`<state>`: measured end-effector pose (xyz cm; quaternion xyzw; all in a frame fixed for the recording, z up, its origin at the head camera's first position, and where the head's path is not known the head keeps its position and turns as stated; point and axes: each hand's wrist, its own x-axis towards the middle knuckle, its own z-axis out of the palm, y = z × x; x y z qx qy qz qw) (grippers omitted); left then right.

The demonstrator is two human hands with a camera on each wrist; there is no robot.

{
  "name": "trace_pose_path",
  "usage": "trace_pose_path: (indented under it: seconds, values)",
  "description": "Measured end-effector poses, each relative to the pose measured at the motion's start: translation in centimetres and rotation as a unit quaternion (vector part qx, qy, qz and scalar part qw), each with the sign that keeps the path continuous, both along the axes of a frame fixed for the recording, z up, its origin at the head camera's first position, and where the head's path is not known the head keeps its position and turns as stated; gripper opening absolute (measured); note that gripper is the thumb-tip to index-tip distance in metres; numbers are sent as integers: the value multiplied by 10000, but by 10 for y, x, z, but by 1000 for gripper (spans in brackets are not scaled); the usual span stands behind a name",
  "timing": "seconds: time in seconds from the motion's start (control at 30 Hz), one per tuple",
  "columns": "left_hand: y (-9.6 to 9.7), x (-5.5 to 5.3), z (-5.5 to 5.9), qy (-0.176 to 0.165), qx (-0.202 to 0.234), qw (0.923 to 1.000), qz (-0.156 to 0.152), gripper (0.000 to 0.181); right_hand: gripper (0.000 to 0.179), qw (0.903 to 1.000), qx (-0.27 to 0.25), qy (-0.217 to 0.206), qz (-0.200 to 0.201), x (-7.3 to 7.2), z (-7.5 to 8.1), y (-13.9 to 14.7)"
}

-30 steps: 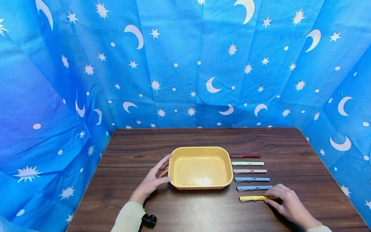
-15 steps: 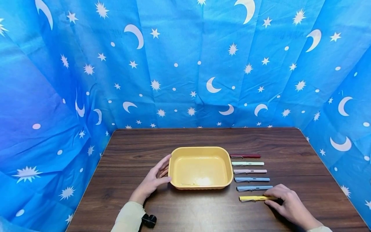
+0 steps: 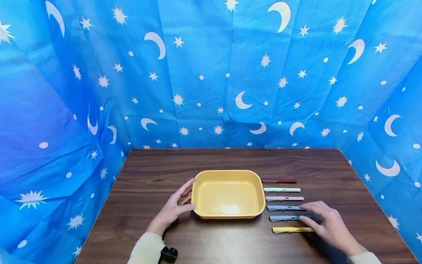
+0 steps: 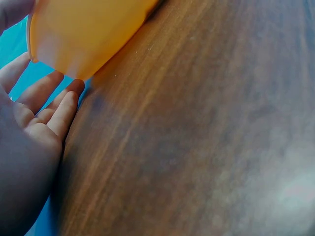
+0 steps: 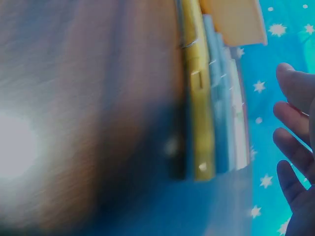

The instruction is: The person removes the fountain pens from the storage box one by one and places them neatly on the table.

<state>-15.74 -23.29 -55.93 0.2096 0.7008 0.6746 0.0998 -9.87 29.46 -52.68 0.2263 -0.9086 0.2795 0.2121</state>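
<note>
A yellow rectangular tub [image 3: 228, 216] stands mid-table. My left hand [image 3: 171, 211] rests against its left end, thumb near the front corner and fingers spread along the side; in the left wrist view the fingertips touch or nearly touch the tub wall [image 4: 88, 34]. Right of the tub, capped pens with clips lie in a column: dark red [image 3: 280, 181], pale green [image 3: 283, 190], pink [image 3: 285, 198], two blue, and a yellow pen [image 3: 290, 230] closest to me. Over the right ends of the blue pens [image 3: 283, 218] hovers my right hand [image 3: 333, 225], fingers apart, holding nothing.
The dark wood-grain table [image 3: 158, 161] is enclosed by blue cloth [image 3: 211, 91] printed with moons and stars. A small black object [image 3: 169, 254] sits by the left sleeve. Glare brightens the table in front of the tub.
My right hand has let go of the yellow pen's right end and moved away from me, above the blue pens. The yellow pen stays in line. The head view has tilted slightly up.
</note>
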Motion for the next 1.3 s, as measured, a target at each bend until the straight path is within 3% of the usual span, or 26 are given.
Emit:
trace_pose_path:
  seconds: [0.37, 0.7, 1.0, 1.3]
  values:
    - [0, 1, 3, 31, -3, 10000, 24, 83, 37, 9958, -280, -869, -61, -30, 39, -38]
    - [1, -1, 3, 15, 22, 10000, 17, 84, 38, 9855, -616, -1325, 859, -67, 74, -83]
    - [2, 0, 3, 0, 16, 10000, -4, 83, 39, 9710, -652, -1681, 1571, -91, 83, -128]
    - [1, 2, 1, -8, 19, 10000, -31, 83, 40, 9610, -378, -1921, 1954, -107, 93, -164]
